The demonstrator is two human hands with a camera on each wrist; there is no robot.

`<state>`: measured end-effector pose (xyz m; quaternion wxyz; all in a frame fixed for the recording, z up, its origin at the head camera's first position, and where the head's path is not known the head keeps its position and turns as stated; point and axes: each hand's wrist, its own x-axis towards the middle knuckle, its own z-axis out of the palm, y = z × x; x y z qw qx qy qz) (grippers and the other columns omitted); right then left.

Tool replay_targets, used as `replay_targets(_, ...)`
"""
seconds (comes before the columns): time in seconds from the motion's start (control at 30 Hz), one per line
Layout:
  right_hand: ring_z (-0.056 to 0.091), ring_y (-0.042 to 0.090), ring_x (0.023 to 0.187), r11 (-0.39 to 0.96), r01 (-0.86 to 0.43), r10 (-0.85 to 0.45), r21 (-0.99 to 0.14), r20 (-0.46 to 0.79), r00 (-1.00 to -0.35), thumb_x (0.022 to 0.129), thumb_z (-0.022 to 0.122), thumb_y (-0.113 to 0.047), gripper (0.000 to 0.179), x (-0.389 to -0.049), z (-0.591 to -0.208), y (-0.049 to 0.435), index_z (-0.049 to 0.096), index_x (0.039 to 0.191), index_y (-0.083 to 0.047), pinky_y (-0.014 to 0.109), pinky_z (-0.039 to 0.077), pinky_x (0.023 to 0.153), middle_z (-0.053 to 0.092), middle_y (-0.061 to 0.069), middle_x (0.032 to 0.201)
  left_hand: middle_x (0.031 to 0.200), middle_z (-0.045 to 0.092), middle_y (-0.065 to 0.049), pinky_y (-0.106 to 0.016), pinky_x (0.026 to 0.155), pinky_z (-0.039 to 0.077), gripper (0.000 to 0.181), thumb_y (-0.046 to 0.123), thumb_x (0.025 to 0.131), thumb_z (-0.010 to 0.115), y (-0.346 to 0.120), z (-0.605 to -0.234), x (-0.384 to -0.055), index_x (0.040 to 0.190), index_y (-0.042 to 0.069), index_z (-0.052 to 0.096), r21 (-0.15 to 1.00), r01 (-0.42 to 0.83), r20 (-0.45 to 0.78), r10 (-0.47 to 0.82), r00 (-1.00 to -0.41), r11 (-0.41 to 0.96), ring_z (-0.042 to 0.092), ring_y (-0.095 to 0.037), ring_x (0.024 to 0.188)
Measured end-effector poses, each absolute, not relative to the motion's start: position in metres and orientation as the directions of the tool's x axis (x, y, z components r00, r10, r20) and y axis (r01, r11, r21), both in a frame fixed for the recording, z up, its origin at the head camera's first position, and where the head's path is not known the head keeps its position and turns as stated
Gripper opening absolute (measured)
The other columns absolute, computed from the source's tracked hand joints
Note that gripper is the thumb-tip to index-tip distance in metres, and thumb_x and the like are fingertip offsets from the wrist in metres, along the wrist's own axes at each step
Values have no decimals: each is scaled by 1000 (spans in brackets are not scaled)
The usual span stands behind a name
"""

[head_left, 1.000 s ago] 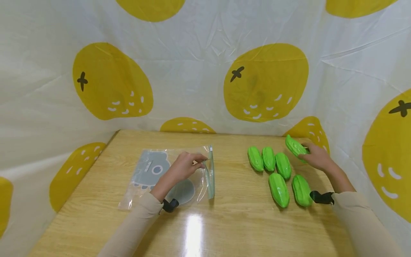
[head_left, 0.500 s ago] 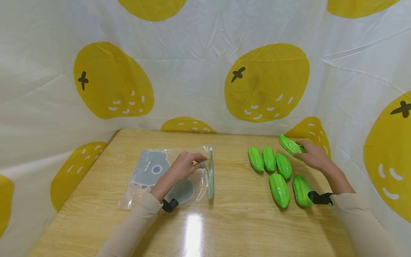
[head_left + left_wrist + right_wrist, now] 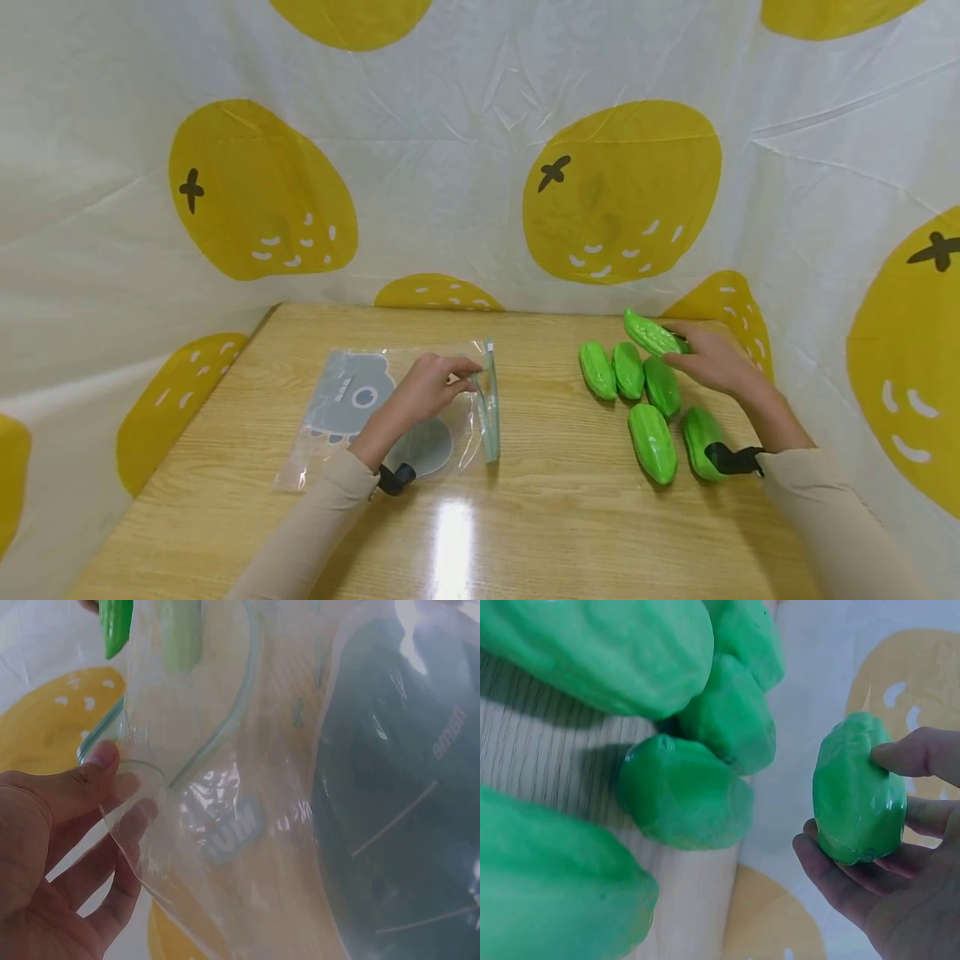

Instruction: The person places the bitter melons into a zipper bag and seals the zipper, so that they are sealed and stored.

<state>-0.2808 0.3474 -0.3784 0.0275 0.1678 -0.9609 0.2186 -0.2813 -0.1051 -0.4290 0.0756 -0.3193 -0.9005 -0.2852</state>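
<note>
My left hand (image 3: 429, 388) pinches the edge of a clear zip bag (image 3: 348, 392) at its pale green zip mouth, thumb and fingers on opposite sides of the film in the left wrist view. The bag lies flat with a grey-blue cartoon creature on it, and its mouth gapes a little toward the right. In my right hand (image 3: 708, 360) is a bumpy green toy bitter melon (image 3: 859, 791), held between thumb and fingers above the table. Below it, several similar green toy gourds (image 3: 652, 443) lie in a loose group; my right wrist's camera mount overlaps one.
The wooden table (image 3: 555, 533) meets a white cloth (image 3: 442, 192) with yellow fruit prints at the back and sides. A gap of bare wood separates the bag from the gourds. Light glares on the front of the tabletop.
My right hand has moved left with the bitter melon, which now hangs over the back of the gourd group. My left hand and the bag have stayed in place.
</note>
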Motion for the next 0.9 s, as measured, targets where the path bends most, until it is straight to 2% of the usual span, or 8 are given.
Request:
replay_targets(0.27, 54, 53, 129, 801, -391, -381, -453, 119, -917, 99, 66, -10, 55, -279, -383, 331, 48, 146, 10, 68, 44, 103, 56, 34, 143, 104, 81, -4, -38, 85, 63, 28, 19, 93, 77, -107, -430, -282, 119, 9, 77, 462, 624, 322, 536, -780, 630, 78, -19, 96)
replay_targets(0.47, 51, 56, 131, 808, -380, -386, -450, 82, -919, 100, 67, -13, 60, -277, -385, 320, 43, 148, 14, 69, 43, 105, 52, 38, 144, 105, 81, -4, -38, 85, 63, 28, 20, 92, 77, -108, -432, -282, 118, 11, 77, 457, 632, 326, 544, -774, 626, 77, -19, 95)
replay_targets(0.9, 47, 56, 136, 796, -379, -395, -472, 71, -916, 99, 66, -13, 59, -271, -394, 305, 44, 148, 12, 69, 40, 109, 50, 36, 149, 104, 81, -3, -37, 85, 63, 27, 18, 92, 77, -108, -435, -282, 118, 9, 78, 459, 636, 336, 542, -770, 620, 78, -17, 95)
